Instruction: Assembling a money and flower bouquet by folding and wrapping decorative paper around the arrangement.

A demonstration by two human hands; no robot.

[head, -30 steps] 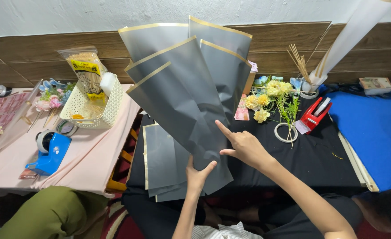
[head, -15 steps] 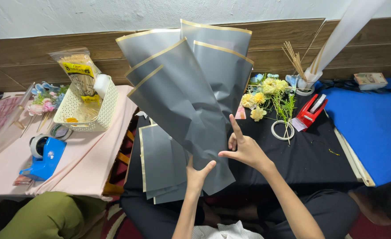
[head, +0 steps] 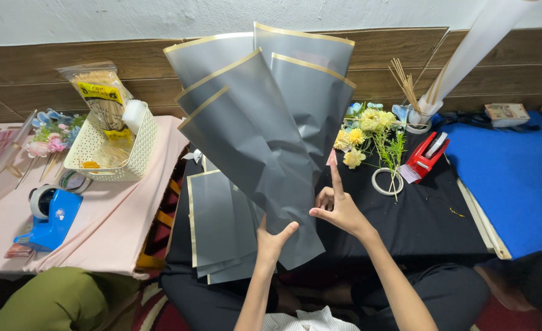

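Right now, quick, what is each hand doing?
Left hand: closed on the bottom of the grey wrapping sheets.
Right hand: open, forefinger up, touching the sheets' edge.

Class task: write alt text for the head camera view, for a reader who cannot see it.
A left hand holds up a fan of grey gold-edged wrapping sheets while the right hand touches their edge, above a black table with more sheets and yellow flowers.

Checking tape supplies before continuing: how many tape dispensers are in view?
2. A blue tape dispenser sits on the pink table at left; a red tape dispenser lies on the black cloth beside the flowers. More may be hidden.
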